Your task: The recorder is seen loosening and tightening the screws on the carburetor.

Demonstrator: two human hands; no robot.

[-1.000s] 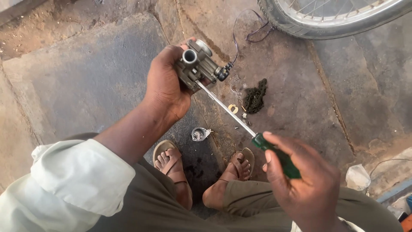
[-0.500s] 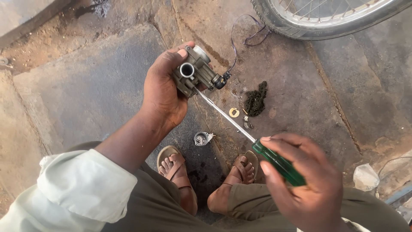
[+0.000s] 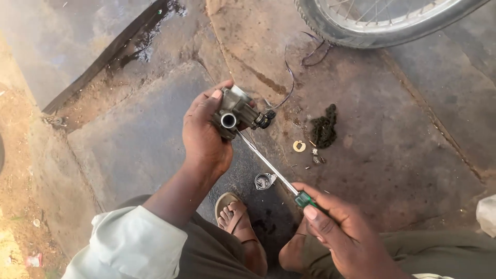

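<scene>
Cracked, oil-stained concrete ground (image 3: pixel 392 170) fills the frame, spoked wheel (image 3: pixel 372 20) at top right, dark chain clump (image 3: pixel 324 126), small brass ring (image 3: pixel 298 146) and round metal cap (image 3: pixel 263 181) lying loose mid-frame, sandalled foot (image 3: pixel 235 217) at bottom centre. Left hand (image 3: pixel 204 137) is clamped around a grey metal carburetor (image 3: pixel 237 112) held above the ground at centre. Right hand (image 3: pixel 346 240) at lower right is closed on a green-handled screwdriver (image 3: pixel 274 168), its shaft slanting up-left with the tip at the carburetor's underside.

carburettor (image 3: pixel 235 114): dull grey metal
screwdriver (image 3: pixel 279 173): green handle, silver shaft
washer (image 3: pixel 298 146): brass yellow
sleeve (image 3: pixel 132 245): pale green-white
</scene>
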